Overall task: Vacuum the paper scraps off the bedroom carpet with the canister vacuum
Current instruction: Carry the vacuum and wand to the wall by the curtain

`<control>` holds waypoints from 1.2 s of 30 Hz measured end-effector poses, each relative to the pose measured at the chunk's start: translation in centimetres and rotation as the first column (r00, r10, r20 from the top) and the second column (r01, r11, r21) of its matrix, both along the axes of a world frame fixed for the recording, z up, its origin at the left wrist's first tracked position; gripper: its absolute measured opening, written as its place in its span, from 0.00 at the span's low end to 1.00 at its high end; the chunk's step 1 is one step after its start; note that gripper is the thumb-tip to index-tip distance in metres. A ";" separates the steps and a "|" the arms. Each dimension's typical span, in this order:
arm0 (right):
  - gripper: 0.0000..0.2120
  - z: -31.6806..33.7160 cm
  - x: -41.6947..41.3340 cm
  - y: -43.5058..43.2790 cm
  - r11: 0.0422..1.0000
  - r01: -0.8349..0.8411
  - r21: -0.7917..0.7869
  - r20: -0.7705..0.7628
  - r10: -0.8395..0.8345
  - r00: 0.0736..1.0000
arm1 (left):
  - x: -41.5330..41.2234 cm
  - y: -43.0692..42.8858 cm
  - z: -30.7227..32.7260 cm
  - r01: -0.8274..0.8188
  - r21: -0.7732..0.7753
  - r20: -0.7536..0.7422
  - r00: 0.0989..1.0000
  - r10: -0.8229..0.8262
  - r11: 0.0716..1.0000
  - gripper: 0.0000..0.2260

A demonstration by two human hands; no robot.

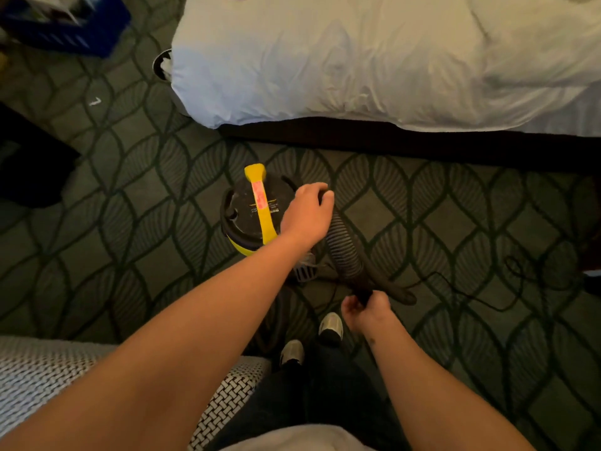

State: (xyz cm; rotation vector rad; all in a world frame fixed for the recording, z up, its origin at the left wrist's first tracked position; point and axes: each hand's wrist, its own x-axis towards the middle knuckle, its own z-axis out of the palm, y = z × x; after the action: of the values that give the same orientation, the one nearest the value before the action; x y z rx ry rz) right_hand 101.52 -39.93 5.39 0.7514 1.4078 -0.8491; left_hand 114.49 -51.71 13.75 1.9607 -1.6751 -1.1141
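Head view, left hand (307, 209), right hand (366, 309), seemingly gripping hose (344, 245)

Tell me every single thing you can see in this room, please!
vacuum: one, yellow and black, on the carpet near the bed
hose: one, dark grey, ribbed, from the vacuum toward the person
cord: one, black, loose on the carpet, right
paper scrap: one, white, on the carpet, upper left
carpet: one, green leaf pattern, covers the floor
bed: one, white cover, along the top
basket: one, blue, top left corner
seat: one, woven white and black, bottom left
shoes: two, pale, on the feet
left hand: holds the hose by the vacuum
right hand: grips the hose's dark end
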 end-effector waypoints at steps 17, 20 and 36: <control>0.17 1.1 1.8 -10.7 1.000 0.022 -0.005 0.096 -0.022 0.995 | -1.7 -6.5 -1.2 -0.567 0.109 -0.356 0.745 0.564 0.817 0.19; 0.16 0.7 3.1 -11.7 0.999 0.030 0.013 0.092 -0.032 0.995 | -0.7 -7.4 -1.3 -0.595 0.111 -0.369 0.719 0.589 0.796 0.19; 0.20 -5.1 8.3 -17.9 0.998 0.051 0.029 -0.299 -0.040 0.953 | 10.3 -12.9 -10.0 -0.364 0.054 0.113 0.928 0.356 0.930 0.16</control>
State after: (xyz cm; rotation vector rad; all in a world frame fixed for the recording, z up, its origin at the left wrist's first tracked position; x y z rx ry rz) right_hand 109.85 -57.85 0.33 0.7063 1.6827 -1.0066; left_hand 124.80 -64.62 3.73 2.2881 -1.2574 -0.9616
